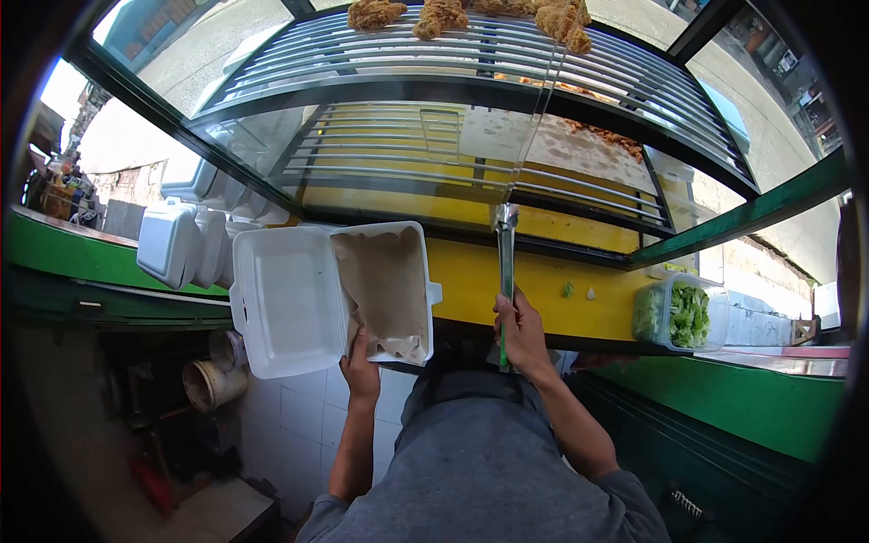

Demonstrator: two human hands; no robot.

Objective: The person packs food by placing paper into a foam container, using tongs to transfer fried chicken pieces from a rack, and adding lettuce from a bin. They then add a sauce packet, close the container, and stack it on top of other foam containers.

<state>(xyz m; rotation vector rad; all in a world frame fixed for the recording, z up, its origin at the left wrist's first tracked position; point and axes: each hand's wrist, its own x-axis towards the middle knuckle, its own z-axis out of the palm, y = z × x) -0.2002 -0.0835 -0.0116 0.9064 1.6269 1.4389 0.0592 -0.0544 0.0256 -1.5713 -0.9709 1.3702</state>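
My left hand (361, 369) grips the near edge of a white foam takeout box (288, 299). The box lies open, its lid half to the left, and brown paper (385, 281) lines the right half. No food shows on the paper. In my right hand (522, 333) is a pair of metal tongs (506, 262), pointing away from me toward the display case. Between the tongs' tips nothing can be made out. Several pieces of fried chicken (441, 18) sit on the upper wire rack (398, 65), beyond the tongs.
More foam boxes (168, 242) are stacked at the left. A clear tub of lettuce (690, 312) stands at the right end of the yellow counter (561, 271). The glass case's dark frame (434, 88) crosses ahead of me. Buckets (214, 384) stand low at the left.
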